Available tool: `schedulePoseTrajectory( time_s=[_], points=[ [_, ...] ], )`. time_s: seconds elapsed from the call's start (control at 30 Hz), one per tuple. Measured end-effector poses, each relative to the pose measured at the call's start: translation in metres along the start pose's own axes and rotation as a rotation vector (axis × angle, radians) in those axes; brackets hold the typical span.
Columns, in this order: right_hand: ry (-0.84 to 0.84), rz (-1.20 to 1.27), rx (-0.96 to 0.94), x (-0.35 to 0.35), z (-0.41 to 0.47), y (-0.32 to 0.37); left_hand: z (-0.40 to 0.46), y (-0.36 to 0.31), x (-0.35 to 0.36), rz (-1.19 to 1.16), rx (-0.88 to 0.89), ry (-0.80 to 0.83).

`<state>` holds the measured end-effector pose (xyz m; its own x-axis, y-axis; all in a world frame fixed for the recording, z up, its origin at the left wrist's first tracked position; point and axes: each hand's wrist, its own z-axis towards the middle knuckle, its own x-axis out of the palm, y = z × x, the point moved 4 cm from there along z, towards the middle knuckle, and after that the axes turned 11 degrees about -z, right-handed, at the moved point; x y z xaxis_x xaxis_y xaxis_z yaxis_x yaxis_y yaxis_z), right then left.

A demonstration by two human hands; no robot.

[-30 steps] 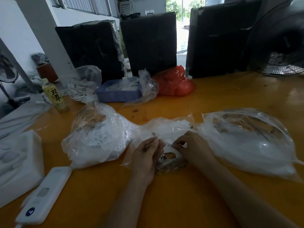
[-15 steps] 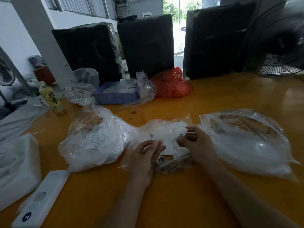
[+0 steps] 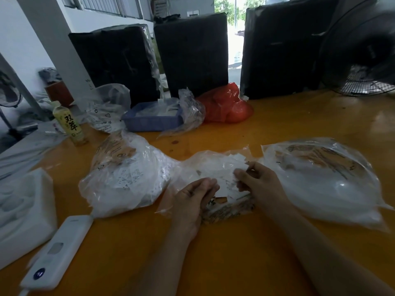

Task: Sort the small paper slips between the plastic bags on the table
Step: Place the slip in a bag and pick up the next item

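The head view looks down on an orange table [image 3: 245, 253], with the middle plastic bag [image 3: 205, 167] as the anchor. Loose white paper slips [image 3: 220, 167] lie heaped on and in this flattened bag. The left hand [image 3: 192, 197] sits at its near edge, fingers loosely curled toward the slips; whether it has hold of one cannot be told. The right hand [image 3: 256, 182], at the bag's right side, has its fingers bent together on what looks like a white slip [image 3: 236, 178], pinched at the tips.

To the left of the middle bag lies the fuller left bag [image 3: 126, 178], packed with printed slips; to its right lies the right bag [image 3: 333, 184], broad and flat. Beyond the middle bag stand a blue tray [image 3: 151, 122] and a red bag [image 3: 226, 105].

To do this step well, the person should probably separate a single slip, read it before moving, and keep the left hand pressing the heap so neighbouring slips do not drag along or scatter.
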<state>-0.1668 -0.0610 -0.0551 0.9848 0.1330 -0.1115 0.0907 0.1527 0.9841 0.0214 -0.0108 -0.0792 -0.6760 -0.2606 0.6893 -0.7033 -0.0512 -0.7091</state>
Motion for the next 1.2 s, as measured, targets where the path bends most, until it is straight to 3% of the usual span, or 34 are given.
schedulePoseTrajectory(
  time_s=[0.37,0.83,1.2],
  points=[
    [-0.078,-0.763,-0.361,0.004,0.001,0.015,-0.003,0.0,0.002,0.091,0.037,0.033],
    [0.199,-0.915,-0.43,0.011,-0.002,0.015,-0.013,-0.009,0.002,0.628,0.326,0.11],
    [0.1,-0.858,-0.396,0.008,-0.002,0.015,-0.013,-0.01,0.003,0.657,0.347,0.113]
  ],
)
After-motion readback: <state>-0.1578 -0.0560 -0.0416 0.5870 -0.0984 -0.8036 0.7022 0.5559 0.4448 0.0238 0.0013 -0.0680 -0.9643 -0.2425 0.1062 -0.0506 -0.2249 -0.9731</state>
